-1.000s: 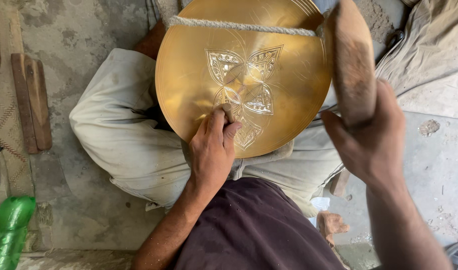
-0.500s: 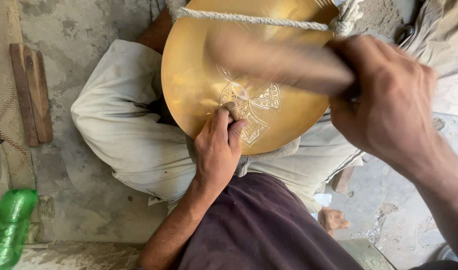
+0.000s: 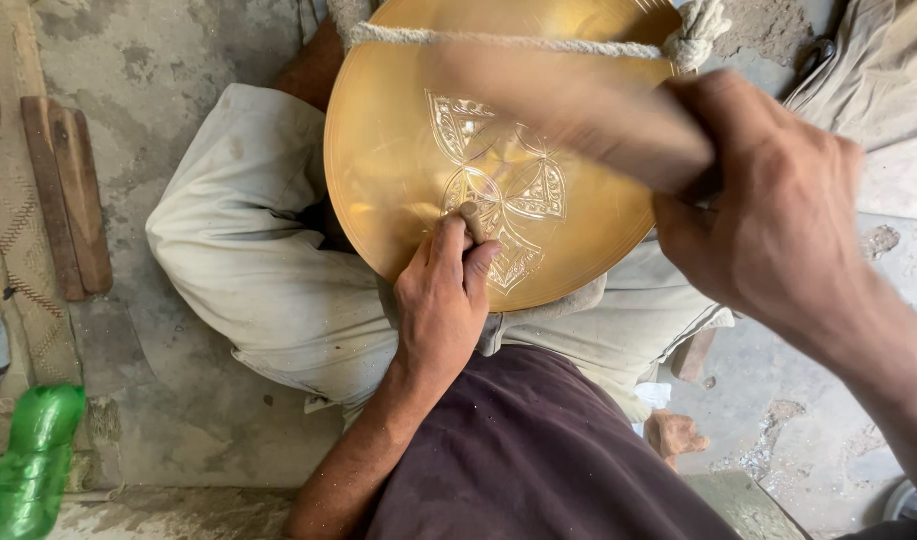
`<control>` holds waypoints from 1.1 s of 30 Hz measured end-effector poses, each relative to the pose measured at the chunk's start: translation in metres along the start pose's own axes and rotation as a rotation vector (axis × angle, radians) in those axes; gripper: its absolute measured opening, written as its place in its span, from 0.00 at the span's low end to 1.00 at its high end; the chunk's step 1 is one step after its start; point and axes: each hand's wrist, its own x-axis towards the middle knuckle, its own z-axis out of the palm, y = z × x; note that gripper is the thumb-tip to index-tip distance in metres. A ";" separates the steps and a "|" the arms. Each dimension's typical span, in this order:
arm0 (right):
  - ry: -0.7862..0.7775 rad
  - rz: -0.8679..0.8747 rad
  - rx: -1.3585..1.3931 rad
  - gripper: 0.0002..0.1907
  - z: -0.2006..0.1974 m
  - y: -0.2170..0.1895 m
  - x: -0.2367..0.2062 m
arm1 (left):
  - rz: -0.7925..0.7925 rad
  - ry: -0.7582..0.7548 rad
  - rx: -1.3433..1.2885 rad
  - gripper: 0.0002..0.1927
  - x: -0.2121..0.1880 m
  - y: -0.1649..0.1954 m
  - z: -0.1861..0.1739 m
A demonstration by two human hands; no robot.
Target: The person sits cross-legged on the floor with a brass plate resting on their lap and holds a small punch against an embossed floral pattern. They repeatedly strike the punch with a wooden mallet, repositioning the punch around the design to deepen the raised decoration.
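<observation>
A round brass plate with an engraved floral pattern rests on my lap, held by a rope across its top. My left hand pinches a small chisel upright against the pattern near the plate's lower middle. My right hand grips a wooden mallet, blurred with motion, over the plate's upper right, a little above the chisel.
I sit cross-legged on a concrete floor in pale trousers and a dark shirt. Wooden strips lie at the left, a green plastic bottle at the lower left. Cloth lies at the upper right.
The mallet swung from upright at the right down across the plate toward the chisel. My left hand kept the chisel on the pattern. The view shifted slightly.
</observation>
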 end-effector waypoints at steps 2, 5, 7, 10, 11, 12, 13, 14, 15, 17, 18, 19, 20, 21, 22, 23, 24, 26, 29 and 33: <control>-0.050 0.013 -0.036 0.15 0.001 0.004 -0.003 | 0.035 0.006 0.000 0.14 0.000 -0.001 0.000; -0.076 -0.154 -0.311 0.11 0.000 0.011 -0.005 | 0.032 -0.015 0.001 0.13 0.000 -0.002 -0.001; 0.003 -0.052 0.066 0.18 0.002 0.013 -0.006 | 0.005 -0.043 -0.001 0.12 0.001 -0.001 -0.002; -0.346 0.182 -0.137 0.15 0.006 0.016 -0.012 | -0.020 -0.091 -0.010 0.12 0.006 0.000 -0.004; -0.234 0.097 -0.188 0.16 0.007 0.018 -0.015 | -0.024 -0.107 -0.017 0.11 0.007 0.002 -0.005; -0.123 0.014 -0.235 0.17 0.008 0.019 -0.020 | -0.028 -0.125 -0.024 0.11 0.008 0.002 -0.006; -0.013 -0.069 -0.282 0.18 0.007 0.022 -0.026 | -0.005 -0.134 -0.048 0.12 0.009 0.004 -0.007; -0.031 0.101 -0.062 0.15 0.009 0.023 -0.030 | 0.014 -0.138 -0.071 0.14 0.010 0.005 -0.008; -0.050 0.271 0.160 0.13 0.012 0.023 -0.035 | 0.034 -0.143 -0.093 0.15 0.012 0.006 -0.009; -0.042 0.304 0.132 0.12 0.016 0.025 -0.045 | 0.064 -0.178 -0.048 0.15 0.017 0.007 -0.010; -0.024 0.156 -0.115 0.11 0.017 0.025 -0.050 | 0.076 -0.192 -0.025 0.15 0.020 0.008 -0.011; -0.010 0.006 -0.357 0.12 0.020 0.025 -0.056 | 0.075 -0.251 -0.016 0.15 0.023 0.007 -0.012; 0.004 0.190 -0.118 0.15 0.025 0.023 -0.063 | 0.076 -0.313 -0.009 0.15 0.027 0.007 -0.013; 0.015 0.369 0.124 0.17 0.033 0.020 -0.069 | 0.075 -0.371 -0.001 0.15 0.030 0.006 -0.014; 0.025 0.543 0.370 0.20 0.039 0.019 -0.077 | 0.077 -0.436 -0.018 0.14 0.034 0.005 -0.016; 0.015 0.444 0.202 0.19 0.044 0.020 -0.086 | 0.085 -0.504 -0.035 0.13 0.038 0.004 -0.017; 0.002 0.341 0.035 0.18 0.048 0.021 -0.096 | 0.094 -0.570 -0.053 0.13 0.043 0.002 -0.017; -0.028 0.414 0.038 0.18 0.059 0.020 -0.119 | 0.231 -0.639 -0.081 0.16 0.052 -0.001 -0.016; -0.008 0.690 0.283 0.17 0.081 0.009 -0.153 | 0.405 -0.790 -0.018 0.17 0.067 -0.004 -0.005; 0.062 0.595 0.116 0.17 0.111 -0.016 -0.187 | 0.457 -0.993 0.053 0.21 0.080 -0.002 0.004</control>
